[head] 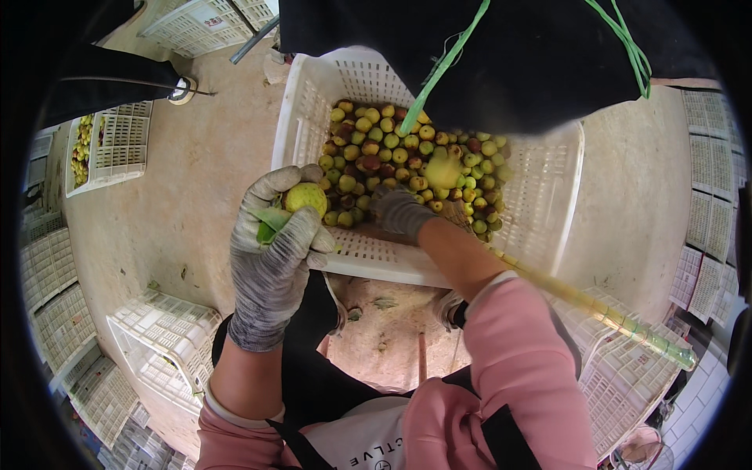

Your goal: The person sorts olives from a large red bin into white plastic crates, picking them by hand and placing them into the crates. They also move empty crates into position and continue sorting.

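My left hand [273,258], in a grey knit glove, holds a yellow-green jujube-like fruit [305,201] above the near left edge of a white plastic crate [382,269]. A green leaf [267,226] sticks out between its fingers. My right hand [402,210], gloved too and blurred, reaches down into the crate at the near side of the fruit pile [376,147]. Its fingertips are hidden, so I cannot tell whether it grips anything. A blurred yellow-green fruit [443,170] appears over the pile. The piled fruits are green, some with reddish-brown patches.
Black cloth [499,64] with green twine [446,64] hangs over the crate's far side. A banded yellow stick [605,317] slants across its near right corner. White crates [167,341] stand around. Another person's leg [117,76] is at upper left, near a fruit-filled crate [120,147].
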{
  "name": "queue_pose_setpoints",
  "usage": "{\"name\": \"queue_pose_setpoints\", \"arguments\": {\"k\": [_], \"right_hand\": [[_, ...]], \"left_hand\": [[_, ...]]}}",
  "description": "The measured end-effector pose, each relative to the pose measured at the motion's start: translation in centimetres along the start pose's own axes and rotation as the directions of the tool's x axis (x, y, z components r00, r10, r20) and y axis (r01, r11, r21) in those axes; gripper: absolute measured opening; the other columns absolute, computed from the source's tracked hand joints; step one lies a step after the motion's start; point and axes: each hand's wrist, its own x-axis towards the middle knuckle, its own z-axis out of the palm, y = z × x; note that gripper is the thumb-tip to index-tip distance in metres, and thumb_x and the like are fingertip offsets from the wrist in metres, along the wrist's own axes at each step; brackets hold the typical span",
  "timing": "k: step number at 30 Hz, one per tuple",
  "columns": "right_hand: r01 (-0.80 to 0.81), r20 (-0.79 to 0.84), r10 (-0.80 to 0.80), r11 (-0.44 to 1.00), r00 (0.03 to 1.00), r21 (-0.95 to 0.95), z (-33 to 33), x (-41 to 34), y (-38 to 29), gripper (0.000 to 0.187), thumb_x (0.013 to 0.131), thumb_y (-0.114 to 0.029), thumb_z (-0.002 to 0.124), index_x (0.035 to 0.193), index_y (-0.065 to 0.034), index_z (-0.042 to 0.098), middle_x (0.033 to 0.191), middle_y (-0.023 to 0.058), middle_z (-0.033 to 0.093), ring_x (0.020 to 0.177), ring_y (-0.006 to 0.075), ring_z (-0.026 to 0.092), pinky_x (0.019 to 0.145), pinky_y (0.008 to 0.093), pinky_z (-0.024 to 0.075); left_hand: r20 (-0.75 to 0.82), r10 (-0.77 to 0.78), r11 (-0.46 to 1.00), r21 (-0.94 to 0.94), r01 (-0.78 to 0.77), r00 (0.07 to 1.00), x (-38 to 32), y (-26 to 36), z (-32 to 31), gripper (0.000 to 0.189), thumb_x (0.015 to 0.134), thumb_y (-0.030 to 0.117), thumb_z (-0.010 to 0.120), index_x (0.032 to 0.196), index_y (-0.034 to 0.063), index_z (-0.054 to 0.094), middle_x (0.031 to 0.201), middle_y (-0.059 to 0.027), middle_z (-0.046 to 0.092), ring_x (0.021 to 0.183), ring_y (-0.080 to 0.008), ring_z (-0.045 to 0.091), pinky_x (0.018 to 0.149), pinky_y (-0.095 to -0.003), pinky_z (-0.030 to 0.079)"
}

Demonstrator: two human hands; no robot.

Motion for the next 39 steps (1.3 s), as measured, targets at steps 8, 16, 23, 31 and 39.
{"name": "queue_pose_setpoints", "arguments": {"k": [8, 16, 23, 31, 39], "right_hand": [[-0.256, -0.016, 0.256, 0.967, 0.967, 0.0, 2.5, -8.0, 9.1, 0.044, 0.094, -0.031, 0.051, 0.133, -0.0118, 0.052, 0.133, 0.0141, 0.053, 0.107, 0.0322, 0.063, 0.085, 0.0456, 0.0536], [-0.594, -0.013, 0.604, 0.788, 0.797, 0.164, -1.1, -8.5, 8.6, 0.042, 0.095, -0.04, 0.049, 0.113, -0.0057, 0.064, 0.102, 0.0137, 0.068, 0.097, 0.0269, 0.066, 0.081, 0.0442, 0.0541], [-0.092, -0.439, 0.339, 0.865, 0.832, 0.494, -2.6, 0.4, 4.8, 0.038, 0.094, -0.04, 0.053, 0.099, -0.0064, 0.068, 0.098, 0.0119, 0.07, 0.09, 0.0276, 0.067, 0.08, 0.0437, 0.0528], [-0.601, -0.124, 0.639, 0.761, 0.759, 0.244, -2.9, 5.5, 1.3, 0.019, 0.094, -0.021, 0.057, 0.092, -0.0055, 0.068, 0.077, 0.0104, 0.067, 0.071, 0.0265, 0.065, 0.064, 0.0423, 0.0531], [-0.237, -0.133, 0.428, 0.703, 0.894, 0.67, 1.5, 4.9, 5.0, 0.063, 0.089, -0.031, 0.067, 0.141, -0.0095, 0.038, 0.128, 0.0135, 0.056, 0.11, 0.0288, 0.058, 0.091, 0.037, 0.0511]], "left_hand": [[0.007, 0.011, 1.0, -0.01, -0.011, 1.0, -0.4, 0.6, -0.4, 0.037, 0.09, -0.001, 0.059, 0.125, 0.0039, 0.048, 0.123, -0.0135, 0.057, 0.067, -0.009, 0.057, 0.054, -0.0206, 0.048], [0.0, 0.014, 1.0, 0.002, -0.014, 1.0, -0.7, 0.8, -0.5, 0.035, 0.09, -0.002, 0.057, 0.124, 0.004, 0.049, 0.123, -0.0126, 0.057, 0.067, -0.0094, 0.057, 0.054, -0.0208, 0.048], [-0.013, -0.005, 1.0, -0.002, 0.005, 1.0, -0.9, 0.7, -0.5, 0.037, 0.09, 0.0, 0.057, 0.126, 0.0039, 0.049, 0.125, -0.0125, 0.057, 0.068, -0.0095, 0.059, 0.055, -0.0209, 0.049], [-0.001, 0.008, 0.999, -0.048, -0.008, 1.0, -0.8, 1.3, -0.9, 0.038, 0.09, -0.004, 0.054, 0.126, 0.0033, 0.047, 0.127, -0.0149, 0.054, 0.065, -0.0109, 0.057, 0.053, -0.0225, 0.047], [-0.008, 0.022, 0.997, -0.075, -0.023, 1.0, -0.9, 1.5, -0.9, 0.039, 0.089, -0.006, 0.053, 0.126, 0.0021, 0.046, 0.128, -0.017, 0.054, 0.062, -0.0115, 0.056, 0.051, -0.0234, 0.046]]}}
